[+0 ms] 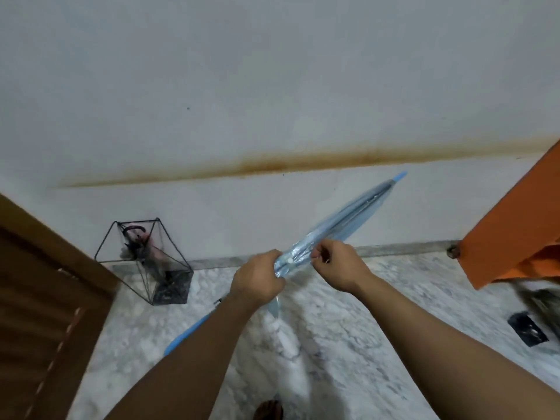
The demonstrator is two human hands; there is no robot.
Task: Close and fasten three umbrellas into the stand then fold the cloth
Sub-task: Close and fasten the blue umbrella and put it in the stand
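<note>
My left hand is clenched round the closed light-blue translucent plastic umbrella, gripping the gathered canopy near its lower end. My right hand is just beside it on the same umbrella, fingertips pinching the canopy fabric or maybe the strap, too blurred to tell which. A small white snap button shows on the umbrella between the two hands. The umbrella is held off the floor, tilted, its blue tip pointing up and to the right toward the white wall, its blue handle sticking out down-left below my left forearm. A loose flap of canopy hangs under the left hand. Left of the umbrella, well apart, the black wire geometric umbrella stand sits on the white-grey marble floor against the wall, with a dark umbrella with pinkish parts inside it. Right of the umbrella, the orange cloth hangs at the frame edge. Far left of the umbrella, a brown wooden door. A brown stain streak runs along the wall above the umbrella.
</note>
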